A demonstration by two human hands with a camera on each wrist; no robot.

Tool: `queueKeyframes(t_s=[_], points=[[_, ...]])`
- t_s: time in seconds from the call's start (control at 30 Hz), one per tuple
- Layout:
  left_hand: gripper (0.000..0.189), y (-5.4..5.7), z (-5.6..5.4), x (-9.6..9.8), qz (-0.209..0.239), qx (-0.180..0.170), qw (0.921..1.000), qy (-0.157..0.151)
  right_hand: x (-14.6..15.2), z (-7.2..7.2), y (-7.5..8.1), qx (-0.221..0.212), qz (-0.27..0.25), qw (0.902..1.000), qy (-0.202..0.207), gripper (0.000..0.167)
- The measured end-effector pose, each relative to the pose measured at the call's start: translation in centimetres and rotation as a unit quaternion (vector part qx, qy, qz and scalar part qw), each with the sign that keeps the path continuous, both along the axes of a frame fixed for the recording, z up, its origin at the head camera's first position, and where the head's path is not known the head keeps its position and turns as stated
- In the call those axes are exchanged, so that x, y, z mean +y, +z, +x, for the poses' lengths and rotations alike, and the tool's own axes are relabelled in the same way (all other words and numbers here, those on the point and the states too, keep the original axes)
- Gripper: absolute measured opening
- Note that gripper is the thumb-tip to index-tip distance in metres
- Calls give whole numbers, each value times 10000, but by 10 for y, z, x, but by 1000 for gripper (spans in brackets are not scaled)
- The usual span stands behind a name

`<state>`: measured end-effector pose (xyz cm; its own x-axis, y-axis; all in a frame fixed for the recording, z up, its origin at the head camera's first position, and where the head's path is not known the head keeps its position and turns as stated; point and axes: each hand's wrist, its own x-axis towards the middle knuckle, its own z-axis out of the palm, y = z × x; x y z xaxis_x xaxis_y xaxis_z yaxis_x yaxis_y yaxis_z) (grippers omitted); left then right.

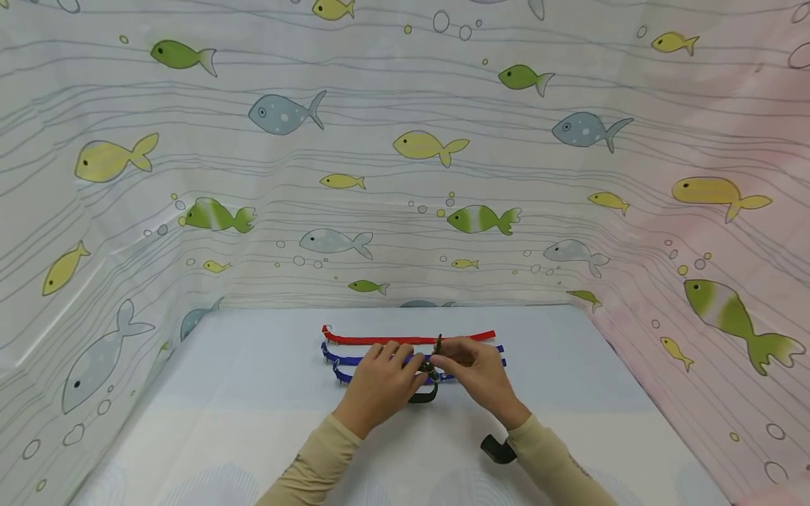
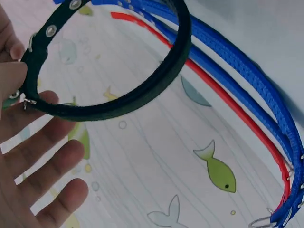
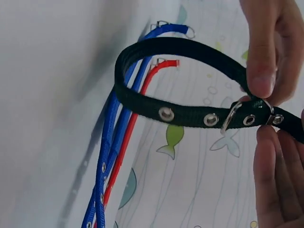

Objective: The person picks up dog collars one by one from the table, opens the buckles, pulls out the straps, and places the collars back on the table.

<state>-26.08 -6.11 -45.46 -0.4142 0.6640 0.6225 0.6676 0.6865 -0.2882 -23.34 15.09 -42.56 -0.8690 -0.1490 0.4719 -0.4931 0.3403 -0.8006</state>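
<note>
Both hands hold a dark green buckle collar (image 1: 422, 398) just above the table. It is bent into a loop, with metal eyelets (image 3: 166, 114) along the strap and a metal buckle and ring (image 3: 232, 118). My left hand (image 1: 387, 383) pinches it near the metal fittings. In the left wrist view, that hand's other fingers (image 2: 57, 166) spread apart below the loop. Between thumb and fingers, my right hand (image 1: 477, 369) pinches the collar's free end (image 1: 439, 344), which points up. Fingers partly cover the buckle.
Behind the hands lie a red collar (image 1: 380, 341) and two blue collars (image 1: 344, 360), stretched side by side across the table (image 1: 253, 393). A dark curved object (image 1: 498, 450) sits beside the right sleeve. Fish-patterned sheeting (image 1: 405, 239) surrounds the table's back and sides.
</note>
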Motion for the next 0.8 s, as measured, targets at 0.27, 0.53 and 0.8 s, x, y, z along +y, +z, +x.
queueKeyframes(t_s=[0.27,0.53,0.8], points=[[34,-9,1,7,-110,69,9999,15,-3,-8,-11,843,400,9956,-62,23],[27,-12,-1,10,341,-310,9976,-508,1,-17,-21,739,479,9959,204,22],[21,-6,-4,4,749,-989,9893,-768,13,-13,-14,253,951,9937,541,34]])
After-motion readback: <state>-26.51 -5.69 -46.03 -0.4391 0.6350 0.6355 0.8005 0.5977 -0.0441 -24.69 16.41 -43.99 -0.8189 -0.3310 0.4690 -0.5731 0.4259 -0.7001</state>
